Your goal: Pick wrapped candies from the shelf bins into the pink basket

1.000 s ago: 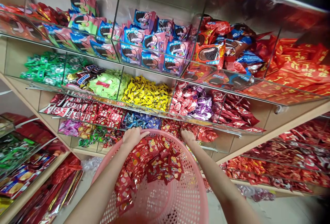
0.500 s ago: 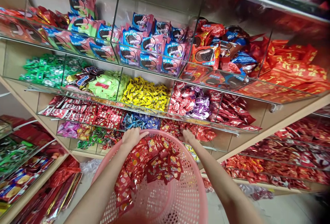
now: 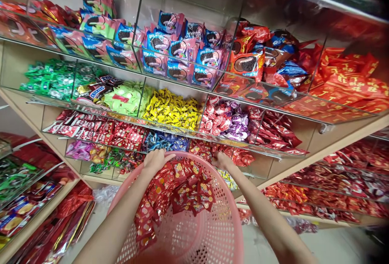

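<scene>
A pink perforated plastic basket (image 3: 236, 219) is tilted toward the shelves, with a heap of small red candy packets (image 3: 194, 193) along its far side. My left hand (image 3: 155, 162) is closed on the basket's far rim, its thumb lying along the edge. Just beyond the rim, on the right, my right hand (image 3: 224, 161) is at a low compartment of red packets (image 3: 241, 156). Its fingers are mostly hidden, so what they hold, if anything, does not show.
Glass-fronted shelves hold wrapped cookies (image 3: 179, 49), yellow candies (image 3: 172, 110), green candies (image 3: 56, 79) and purple candies (image 3: 238, 124). Lower racks with red packets (image 3: 337, 187) stand at the right. Long red packages (image 3: 65, 227) lie at the lower left. Pale floor (image 3: 258, 243) shows beside the basket.
The view has shifted very slightly. Both hands and the basket stay in nearly the same places, and the packets in the basket look unchanged.
</scene>
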`<state>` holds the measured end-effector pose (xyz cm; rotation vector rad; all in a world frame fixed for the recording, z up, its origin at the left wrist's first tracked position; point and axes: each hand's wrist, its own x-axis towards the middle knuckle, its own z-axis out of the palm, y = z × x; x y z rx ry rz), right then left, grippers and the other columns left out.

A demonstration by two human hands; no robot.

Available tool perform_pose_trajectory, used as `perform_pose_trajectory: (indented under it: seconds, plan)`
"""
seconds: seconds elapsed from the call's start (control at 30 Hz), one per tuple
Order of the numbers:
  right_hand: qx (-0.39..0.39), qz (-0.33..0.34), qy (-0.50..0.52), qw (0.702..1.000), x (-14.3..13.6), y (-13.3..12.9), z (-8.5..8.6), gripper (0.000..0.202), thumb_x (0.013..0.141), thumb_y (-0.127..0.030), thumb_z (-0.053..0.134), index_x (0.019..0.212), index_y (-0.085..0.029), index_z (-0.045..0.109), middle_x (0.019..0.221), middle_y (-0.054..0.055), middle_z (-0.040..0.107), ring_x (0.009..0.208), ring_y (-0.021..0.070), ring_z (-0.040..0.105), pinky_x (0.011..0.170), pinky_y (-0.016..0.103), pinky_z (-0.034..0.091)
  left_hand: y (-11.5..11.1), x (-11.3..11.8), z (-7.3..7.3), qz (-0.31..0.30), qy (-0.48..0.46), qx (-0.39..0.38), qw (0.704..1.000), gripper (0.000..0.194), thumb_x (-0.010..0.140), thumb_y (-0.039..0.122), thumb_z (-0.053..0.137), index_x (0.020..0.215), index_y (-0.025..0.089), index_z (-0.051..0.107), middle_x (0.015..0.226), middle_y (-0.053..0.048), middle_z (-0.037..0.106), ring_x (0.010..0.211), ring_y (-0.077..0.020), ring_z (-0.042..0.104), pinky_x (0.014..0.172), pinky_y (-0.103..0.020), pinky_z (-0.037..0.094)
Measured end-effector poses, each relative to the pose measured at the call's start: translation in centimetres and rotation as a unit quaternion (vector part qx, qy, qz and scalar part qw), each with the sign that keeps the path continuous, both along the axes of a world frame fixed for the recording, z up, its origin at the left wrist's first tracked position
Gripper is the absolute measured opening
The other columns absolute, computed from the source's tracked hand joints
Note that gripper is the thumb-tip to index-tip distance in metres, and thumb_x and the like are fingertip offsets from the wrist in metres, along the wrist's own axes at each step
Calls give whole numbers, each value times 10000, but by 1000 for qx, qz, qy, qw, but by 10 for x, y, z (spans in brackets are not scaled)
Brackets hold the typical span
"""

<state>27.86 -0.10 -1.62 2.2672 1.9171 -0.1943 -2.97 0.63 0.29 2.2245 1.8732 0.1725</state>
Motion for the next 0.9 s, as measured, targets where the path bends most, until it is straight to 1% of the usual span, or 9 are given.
perform_pose_trajectory:
  seconds: [0.1, 0.23, 0.4, 0.53, 0.63, 0.7, 0.77, 0.83, 0.9]
  plan:
    - [-8, 39, 15, 999, 8, -5, 2, 219, 698, -278, 568, 852, -124, 587, 877, 140, 608, 805, 193, 564, 606, 235, 356, 1, 0, -1, -4, 2, 1, 1000, 725, 727, 702, 199, 1030, 173, 592, 953, -154, 630, 921, -279, 573, 773, -357, 415]
    - [-23, 65, 42, 997, 12, -6, 0, 134, 711, -251, 541, 719, -126, 588, 731, 105, 599, 720, 166, 543, 569, 229, 332, 1, 0, -1, -3, 5, 1, 1000, 709, 728, 699, 211, 1019, 178, 595, 934, -142, 634, 908, -278, 577, 759, -344, 419]
    - [-45, 68, 65, 995, 13, 2, -2, 167, 672, -270, 590, 585, -135, 546, 576, 48, 532, 581, 131, 470, 496, 228, 292, 0, 0, -1, 2, 1, -1, 1000, 691, 738, 686, 223, 1007, 173, 599, 933, -147, 634, 916, -267, 576, 770, -339, 414]
    - [-29, 62, 77, 995, 10, 3, -1, 143, 631, -226, 601, 555, -131, 527, 549, 35, 500, 548, 119, 426, 478, 229, 272, 0, 0, -1, 2, -1, 5, 1000, 694, 734, 690, 226, 1011, 173, 597, 931, -148, 636, 908, -270, 579, 769, -348, 414]
    - [-1, 75, 94, 993, 12, -6, 6, 112, 657, -227, 561, 599, -133, 545, 567, 20, 504, 559, 107, 408, 492, 219, 272, 1, 0, -1, 1, -1, 8, 1000, 698, 732, 691, 229, 1011, 168, 598, 928, -148, 636, 909, -272, 579, 768, -341, 415]
    - [30, 87, 110, 990, 16, -18, 16, 134, 692, -263, 528, 680, -135, 565, 591, 11, 515, 560, 101, 401, 503, 213, 280, 1, -1, -1, -3, 0, 10, 1000, 702, 730, 694, 225, 1007, 169, 599, 918, -147, 637, 901, -275, 581, 761, -342, 418]
    - [76, 105, 143, 981, 17, -35, 30, 208, 717, -315, 507, 793, -135, 578, 621, 5, 531, 547, 97, 402, 507, 211, 292, 2, -1, -2, -7, 0, 10, 1000, 704, 729, 697, 219, 1000, 171, 601, 911, -146, 638, 896, -275, 581, 757, -344, 419]
    - [116, 132, 199, 964, 14, -58, 45, 305, 730, -369, 502, 915, -138, 574, 664, 3, 554, 545, 99, 423, 514, 210, 315, 3, -1, -2, -7, 0, 8, 1000, 705, 728, 698, 217, 992, 171, 604, 914, -147, 637, 899, -273, 580, 762, -342, 418]
    - [107, 163, 251, 948, 3, -82, 54, 360, 743, -393, 497, 1001, -150, 564, 729, 11, 583, 590, 109, 471, 544, 209, 350, 3, -1, -2, -6, 1, 6, 1000, 707, 727, 699, 215, 990, 171, 604, 919, -148, 636, 903, -273, 579, 765, -341, 417]
